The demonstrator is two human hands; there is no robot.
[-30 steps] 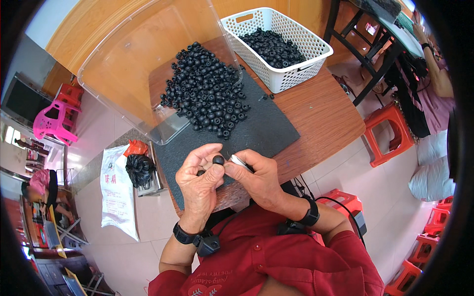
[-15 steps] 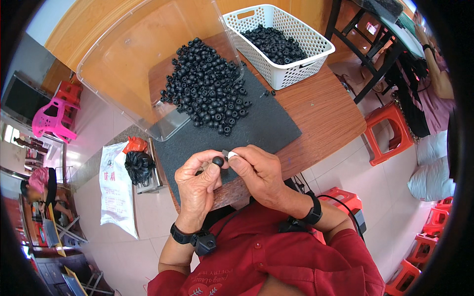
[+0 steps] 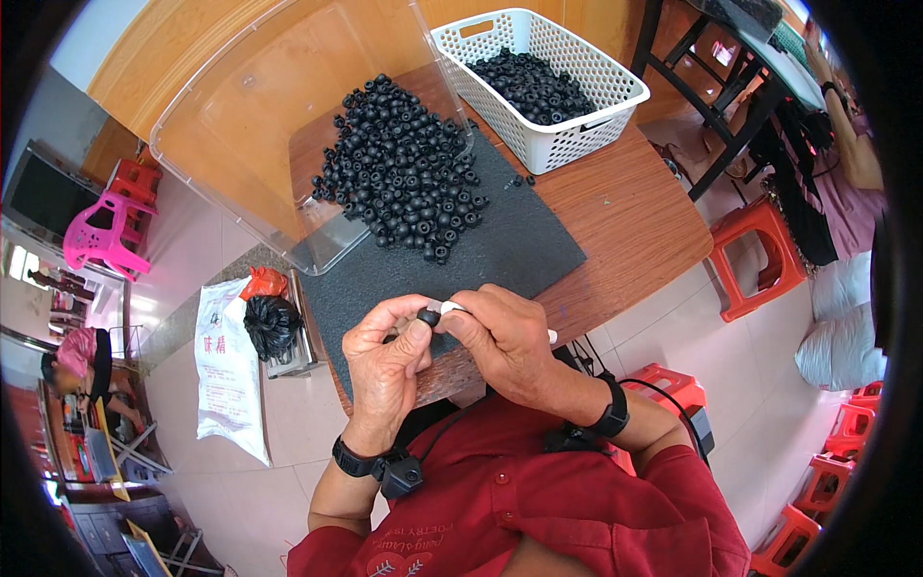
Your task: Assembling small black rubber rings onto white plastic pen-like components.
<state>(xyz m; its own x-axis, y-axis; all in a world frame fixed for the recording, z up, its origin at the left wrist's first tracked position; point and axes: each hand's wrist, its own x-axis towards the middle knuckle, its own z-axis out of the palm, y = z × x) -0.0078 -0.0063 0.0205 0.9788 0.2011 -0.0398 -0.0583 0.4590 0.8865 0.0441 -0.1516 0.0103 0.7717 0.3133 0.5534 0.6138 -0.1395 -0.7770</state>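
Note:
Over the near edge of the table, my left hand (image 3: 383,351) pinches a small round black piece (image 3: 429,316) between thumb and fingertips. My right hand (image 3: 502,341) is closed around a slim white-handled knife (image 3: 451,307); the handle's rear end shows by the heel of that hand. Its blade end meets the black piece, though the fingers hide most of the blade. Beyond both hands, a heap of similar black pieces with round holes (image 3: 404,173) spills out of a tilted clear plastic bin (image 3: 207,125) onto a dark grey mat (image 3: 529,236).
A white perforated basket (image 3: 567,144) of small black pieces stands at the table's far right. Left of the wooden table (image 3: 635,226) lie a white printed sack (image 3: 229,375) and a black plastic bag (image 3: 270,325). Red stools (image 3: 760,255) and another person (image 3: 856,163) are to the right.
The black piece has turned in my left fingers. My right hand has tilted the knife, so its handle end now shows and its blade is less visible.

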